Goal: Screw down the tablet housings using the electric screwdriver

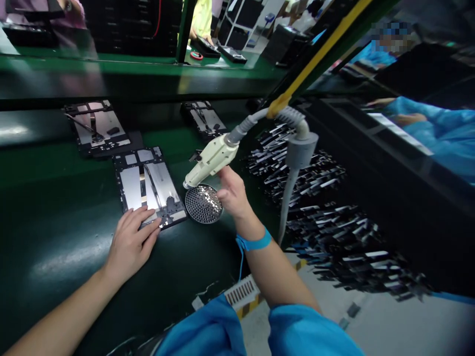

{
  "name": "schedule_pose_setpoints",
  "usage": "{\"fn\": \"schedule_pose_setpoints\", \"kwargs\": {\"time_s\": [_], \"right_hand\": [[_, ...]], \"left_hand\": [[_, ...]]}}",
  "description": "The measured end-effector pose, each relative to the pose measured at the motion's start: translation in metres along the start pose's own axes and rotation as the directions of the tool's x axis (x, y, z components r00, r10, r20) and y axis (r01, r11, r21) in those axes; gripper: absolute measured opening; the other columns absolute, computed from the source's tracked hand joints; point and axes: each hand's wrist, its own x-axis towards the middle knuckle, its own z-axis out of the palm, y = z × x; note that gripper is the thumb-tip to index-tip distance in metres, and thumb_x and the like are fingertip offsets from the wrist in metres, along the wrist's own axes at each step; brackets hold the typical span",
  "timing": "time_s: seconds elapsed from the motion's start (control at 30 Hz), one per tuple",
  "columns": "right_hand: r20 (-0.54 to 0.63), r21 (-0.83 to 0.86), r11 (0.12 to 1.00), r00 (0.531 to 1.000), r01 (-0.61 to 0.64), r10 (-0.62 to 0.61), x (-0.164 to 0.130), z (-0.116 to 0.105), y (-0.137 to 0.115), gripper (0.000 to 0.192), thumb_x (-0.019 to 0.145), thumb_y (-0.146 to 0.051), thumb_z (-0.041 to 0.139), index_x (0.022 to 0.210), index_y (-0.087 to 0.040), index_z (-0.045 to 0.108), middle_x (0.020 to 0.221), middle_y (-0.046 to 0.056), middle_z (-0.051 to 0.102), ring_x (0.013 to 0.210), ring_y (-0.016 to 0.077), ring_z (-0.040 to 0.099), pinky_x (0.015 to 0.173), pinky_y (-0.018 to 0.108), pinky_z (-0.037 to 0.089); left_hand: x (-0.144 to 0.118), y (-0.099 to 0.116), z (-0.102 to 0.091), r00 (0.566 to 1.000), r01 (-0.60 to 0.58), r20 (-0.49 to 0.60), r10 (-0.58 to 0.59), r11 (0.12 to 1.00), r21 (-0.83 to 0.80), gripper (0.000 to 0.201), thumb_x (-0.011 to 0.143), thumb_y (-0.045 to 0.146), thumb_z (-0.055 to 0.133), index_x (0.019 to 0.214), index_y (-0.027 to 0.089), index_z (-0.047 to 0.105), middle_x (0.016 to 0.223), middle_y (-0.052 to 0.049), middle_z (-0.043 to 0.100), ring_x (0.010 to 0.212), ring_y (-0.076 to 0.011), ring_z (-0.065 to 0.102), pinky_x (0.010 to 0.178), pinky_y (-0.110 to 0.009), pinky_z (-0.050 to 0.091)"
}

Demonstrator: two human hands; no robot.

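Note:
My left hand [133, 242] lies with fingers stretched out over the lower edge of an opened tablet [129, 180], whose silver plates, cables and small boards show. My right hand [233, 193] is closed around the underside of a cream electric screwdriver [211, 160]; some of its fingers are hidden behind the tool. The screwdriver tilts down to the left, its tip above the rim of a round screw tray [202, 210]. Shiny screws fill part of the tray's holes, on its right side. The tray sits beside the tablet's lower right corner.
Two more opened tablets, one at left [98, 128] and one farther back [206, 118], lie on the green bench [67, 207]. A grey cable [287, 198] hangs at right, before dense rows of dark strip-like parts [345, 237]. Co-workers in blue, yellow and pink sit beyond.

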Motion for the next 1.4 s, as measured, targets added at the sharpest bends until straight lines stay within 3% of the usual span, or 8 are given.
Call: {"fn": "schedule_pose_setpoints", "kwargs": {"time_s": [0.17,0.27,0.47,0.67,0.83,1.0,1.13,1.4], "right_hand": [[0.179,-0.407,0.913,0.977,-0.036,0.119,-0.045,-0.007,0.016,0.075,0.093,-0.076,0.042,0.137,-0.018,0.064,0.157,0.019,0.047,0.152,0.0382,0.037,0.123,0.063,0.036],[0.232,-0.49,0.871,0.959,-0.031,0.165,-0.056,-0.001,0.018,0.076,0.094,-0.075,0.041,0.138,-0.017,0.063,0.161,0.02,0.044,0.155,0.0388,0.031,0.123,0.065,0.034],[0.196,-0.542,0.836,0.955,-0.084,0.223,-0.065,0.001,0.021,0.069,0.097,-0.069,0.044,0.14,-0.017,0.062,0.159,0.019,0.047,0.154,0.0387,0.034,0.122,0.066,0.036],[-0.017,-0.367,0.919,0.989,-0.143,0.147,-0.053,-0.007,0.013,0.072,0.093,-0.07,0.053,0.143,-0.019,0.057,0.15,0.019,0.057,0.142,0.0348,0.053,0.12,0.058,0.044],[-0.157,-0.002,0.983,0.971,-0.186,0.183,0.005,0.007,0.001,0.091,0.083,-0.077,0.061,0.154,-0.024,0.04,0.148,0.016,0.058,0.134,0.0327,0.06,0.112,0.054,0.053],[-0.218,0.36,0.927,0.956,-0.106,0.194,0.057,0.035,-0.023,0.069,0.081,-0.063,0.075,0.135,-0.026,0.055,0.11,0.005,0.073,0.079,0.0188,0.072,0.076,0.041,0.065],[-0.41,0.361,0.93,0.885,-0.064,0.22,0.052,0.043,-0.03,0.036,0.085,-0.047,0.076,0.111,-0.025,0.063,0.094,-0.001,0.07,0.06,0.0099,0.062,0.057,0.029,0.058],[-0.559,0.294,0.953,0.797,-0.069,0.23,0.03,0.033,-0.009,0.028,0.087,-0.043,0.072,0.104,-0.025,0.059,0.089,-0.003,0.07,0.053,0.009,0.063,0.052,0.026,0.054]], "left_hand": [[0.0,0.001,0.0,1.0,0.015,-0.003,-0.015,1.0,-0.007,0.024,0.097,0.018,0.063,0.118,0.026,0.071,0.13,-0.009,0.07,0.129,-0.0304,0.062,0.112,-0.057,0.045],[0.0,0.001,0.0,1.0,0.02,-0.004,-0.02,1.0,-0.008,0.024,0.097,0.018,0.062,0.118,0.026,0.071,0.13,-0.008,0.07,0.129,-0.0303,0.062,0.113,-0.058,0.045],[0.0,0.0,0.0,1.0,-0.001,-0.005,0.001,1.0,0.007,0.023,0.097,0.018,0.063,0.118,0.024,0.071,0.129,-0.009,0.07,0.129,-0.0304,0.062,0.112,-0.057,0.046],[0.001,0.0,0.001,1.0,-0.004,-0.006,0.004,1.0,0.015,0.024,0.097,0.018,0.063,0.119,0.024,0.071,0.129,-0.01,0.07,0.129,-0.0306,0.062,0.112,-0.057,0.046],[0.0,-0.001,0.002,1.0,-0.005,-0.01,0.005,1.0,0.016,0.023,0.098,0.019,0.063,0.118,0.025,0.071,0.129,-0.01,0.07,0.128,-0.0306,0.062,0.111,-0.057,0.046],[-0.001,-0.002,0.0,1.0,-0.009,0.002,0.009,1.0,0.017,0.024,0.098,0.018,0.063,0.12,0.024,0.07,0.13,-0.01,0.069,0.128,-0.0303,0.062,0.11,-0.057,0.046],[-0.001,-0.001,-0.001,1.0,-0.009,0.003,0.009,1.0,0.012,0.024,0.098,0.018,0.063,0.12,0.025,0.07,0.13,-0.01,0.069,0.129,-0.0304,0.061,0.11,-0.057,0.046],[-0.002,-0.001,0.0,1.0,0.002,-0.004,-0.002,1.0,0.008,0.025,0.097,0.018,0.064,0.119,0.025,0.071,0.131,-0.009,0.07,0.129,-0.0302,0.062,0.112,-0.056,0.045]]}}
